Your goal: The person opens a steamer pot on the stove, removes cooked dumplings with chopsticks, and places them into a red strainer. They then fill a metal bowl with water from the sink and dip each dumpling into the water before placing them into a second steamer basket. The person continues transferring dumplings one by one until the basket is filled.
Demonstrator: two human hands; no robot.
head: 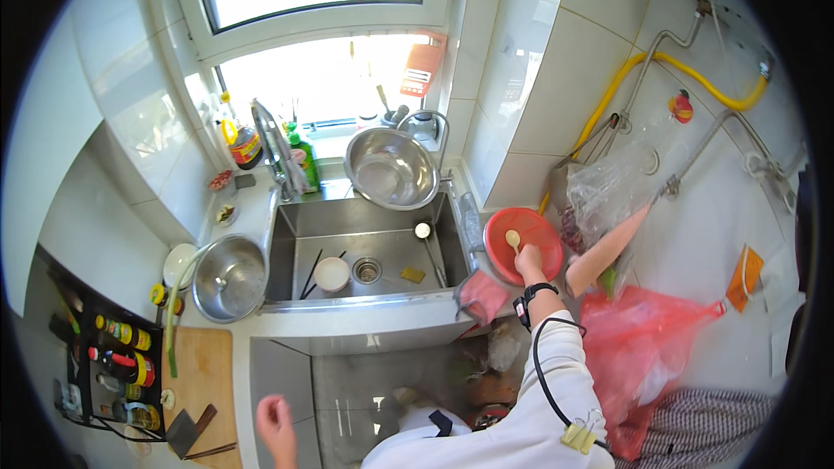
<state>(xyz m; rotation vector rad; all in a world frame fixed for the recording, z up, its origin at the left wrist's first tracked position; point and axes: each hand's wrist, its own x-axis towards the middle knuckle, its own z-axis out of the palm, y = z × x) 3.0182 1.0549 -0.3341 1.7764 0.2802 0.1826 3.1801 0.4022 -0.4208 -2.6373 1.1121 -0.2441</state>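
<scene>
My right hand reaches over a red plastic basin on the counter to the right of the sink. It holds a cream-coloured spoon by the handle, with the bowl of the spoon over the basin's inside. A pink cloth hangs at the counter edge just left of that basin. Low in the view, my left hand is in the air, fingers curled and nothing visible in them. It is nearest to the wooden cutting board, where a cleaver and brown chopsticks lie.
The steel sink holds a small bowl, dark chopsticks, a yellow sponge and a ladle. A steel basin leans behind it. Left stand a round steel vessel and a bottle rack. A red plastic bag hangs right.
</scene>
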